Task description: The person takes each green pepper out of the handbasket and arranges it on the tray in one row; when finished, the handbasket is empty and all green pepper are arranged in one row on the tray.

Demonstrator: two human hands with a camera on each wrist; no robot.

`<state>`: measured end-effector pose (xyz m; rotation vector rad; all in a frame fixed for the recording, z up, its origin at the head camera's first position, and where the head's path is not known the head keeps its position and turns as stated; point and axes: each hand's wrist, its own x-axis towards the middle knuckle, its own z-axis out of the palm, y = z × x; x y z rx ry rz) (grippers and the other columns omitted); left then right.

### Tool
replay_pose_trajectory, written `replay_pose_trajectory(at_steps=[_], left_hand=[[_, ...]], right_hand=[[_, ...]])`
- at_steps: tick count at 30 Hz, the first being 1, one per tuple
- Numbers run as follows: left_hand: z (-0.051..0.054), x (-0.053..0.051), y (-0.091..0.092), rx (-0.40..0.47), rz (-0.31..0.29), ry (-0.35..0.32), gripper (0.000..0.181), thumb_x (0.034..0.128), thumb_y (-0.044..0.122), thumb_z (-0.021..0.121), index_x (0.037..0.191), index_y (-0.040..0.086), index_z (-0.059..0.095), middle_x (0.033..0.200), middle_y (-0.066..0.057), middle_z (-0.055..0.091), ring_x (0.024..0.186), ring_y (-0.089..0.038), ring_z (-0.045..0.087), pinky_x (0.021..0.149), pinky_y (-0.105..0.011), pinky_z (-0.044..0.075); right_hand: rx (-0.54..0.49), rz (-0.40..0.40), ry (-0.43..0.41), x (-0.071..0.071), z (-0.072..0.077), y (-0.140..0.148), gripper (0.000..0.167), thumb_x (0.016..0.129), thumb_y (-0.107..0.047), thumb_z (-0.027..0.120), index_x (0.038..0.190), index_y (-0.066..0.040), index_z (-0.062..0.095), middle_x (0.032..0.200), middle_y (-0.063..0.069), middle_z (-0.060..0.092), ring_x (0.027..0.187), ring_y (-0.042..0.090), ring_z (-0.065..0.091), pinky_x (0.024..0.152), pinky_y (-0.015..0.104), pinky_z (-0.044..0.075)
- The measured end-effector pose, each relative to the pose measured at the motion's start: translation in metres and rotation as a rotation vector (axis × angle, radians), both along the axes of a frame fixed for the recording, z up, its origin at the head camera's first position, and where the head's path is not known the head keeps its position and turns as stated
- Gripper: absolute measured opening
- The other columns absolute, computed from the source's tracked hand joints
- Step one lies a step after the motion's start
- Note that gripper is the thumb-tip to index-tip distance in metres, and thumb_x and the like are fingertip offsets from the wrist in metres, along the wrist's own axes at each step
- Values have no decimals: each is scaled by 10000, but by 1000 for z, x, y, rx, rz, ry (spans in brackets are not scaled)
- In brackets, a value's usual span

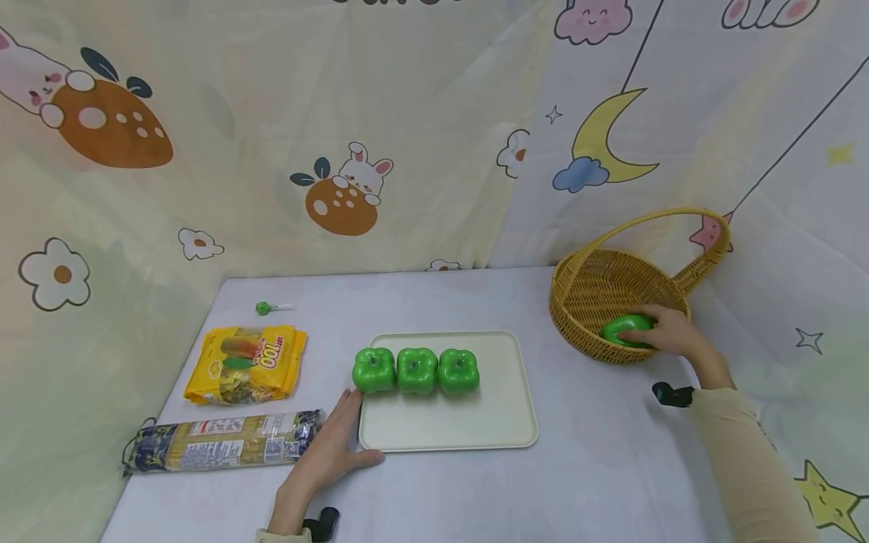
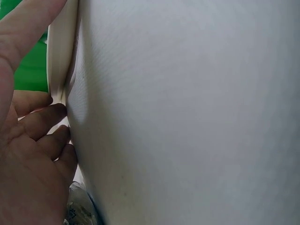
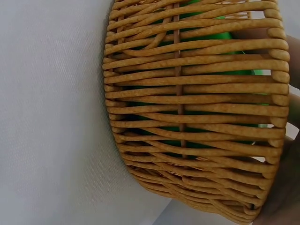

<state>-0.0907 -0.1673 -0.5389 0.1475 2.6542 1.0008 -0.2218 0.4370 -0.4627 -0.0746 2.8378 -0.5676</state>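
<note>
My right hand (image 1: 668, 330) reaches over the near rim of a wicker basket (image 1: 570, 320) and grips a green bell pepper (image 1: 626, 329) inside it. In the right wrist view, the basket's woven wall (image 3: 197, 101) covers most of that pepper and part of the fingers. Three more green bell peppers (image 1: 417, 370) stand in a row along the left and middle of a cream tray (image 1: 475, 430). My left hand (image 1: 333, 445) rests at the tray's left edge, thumb apart from the fingers. The left wrist view shows the fingertips (image 2: 58, 111) against the tray's rim.
Left of the tray lie a yellow food packet (image 1: 247, 366), a long clear pack of noodles (image 1: 224, 443) and a green lollipop (image 1: 263, 308). The noodle pack's right end is close to my left hand. A tall arched handle (image 1: 652, 217) rises over the basket.
</note>
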Motion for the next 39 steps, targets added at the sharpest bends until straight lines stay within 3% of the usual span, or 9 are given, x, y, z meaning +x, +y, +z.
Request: replay_pose_trajectory(at_steps=[8,16,29,39], left_hand=[[0,0,0,5,3,-3,1273,653,459,907,1625,193,130,1713,-44,112,1598,-325,54,1278,-581,150],[1,0,0,5,5,4,1269,653,441,914,1624,178,140,1711,-51,124,1597,-327,62,1279,-576,157],[-1,1,-1,1,2,15,1284,645,463,909,1625,185,127,1711,-49,117,1596,-326,67,1279,-571,159],[0,1,0,10,8,11,1279,650,451,911,1626,195,125,1712,-47,116,1595,-331,65,1276,-580,157]], right_hand=[[-28,9,-10,1,2,-2,834,886,-543,700,1453,17,454,1311,331,528,1022,372,546,717,266,431],[-27,36,-18,1,6,-5,798,896,-501,708,1453,11,452,1327,347,517,1040,395,547,753,346,489],[-49,77,7,0,7,-7,722,917,-446,708,1463,-29,483,1392,338,499,1042,365,542,743,291,447],[-95,3,85,-1,5,-9,791,919,-488,690,1489,-16,410,1314,318,521,1041,393,546,708,267,446]])
